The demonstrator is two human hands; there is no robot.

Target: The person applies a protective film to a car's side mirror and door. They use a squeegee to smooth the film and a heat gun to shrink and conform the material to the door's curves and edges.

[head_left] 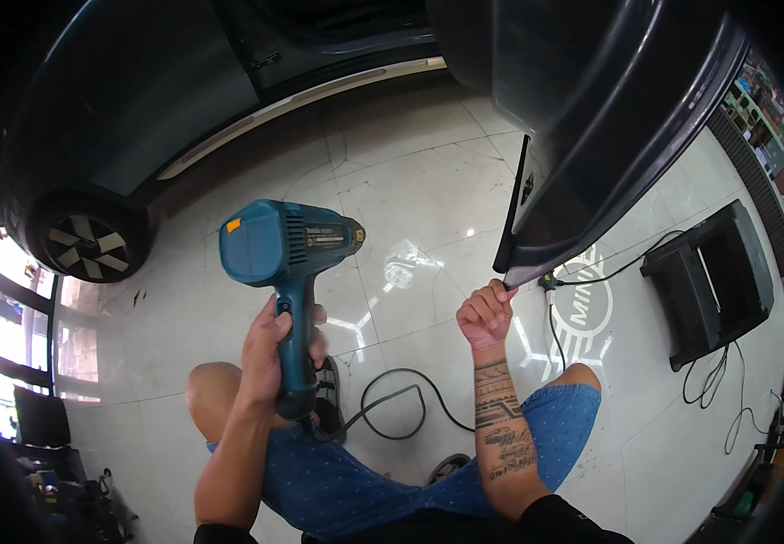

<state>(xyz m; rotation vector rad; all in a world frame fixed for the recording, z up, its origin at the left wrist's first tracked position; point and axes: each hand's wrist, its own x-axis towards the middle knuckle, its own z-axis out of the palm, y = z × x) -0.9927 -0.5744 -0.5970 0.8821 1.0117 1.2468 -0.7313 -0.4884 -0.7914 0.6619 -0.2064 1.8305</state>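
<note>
My left hand [270, 349] is wrapped round the grip of a teal heat gun [256, 243], holding it upright above the floor. Its metal nozzle points right, toward the open car door [609, 136], with a wide gap between them. At the door's lower corner, my right hand [485, 315] is closed in a pinch. Between thumb and fingers is the tip of what looks like a thin greyish film [537, 269] along the door's bottom edge; the exact grip is too small to make out. A dark cord [415, 390] trails from the heat gun's base.
A dark car body [138, 100] with a wheel [84, 245] stretches across the upper left. Pale floor tiles [410, 190] lie beneath. Beyond the door stands a black stool-like plastic stand [745, 272] with loose cables [714, 385]. A plug connection [548, 283] rests near the door corner.
</note>
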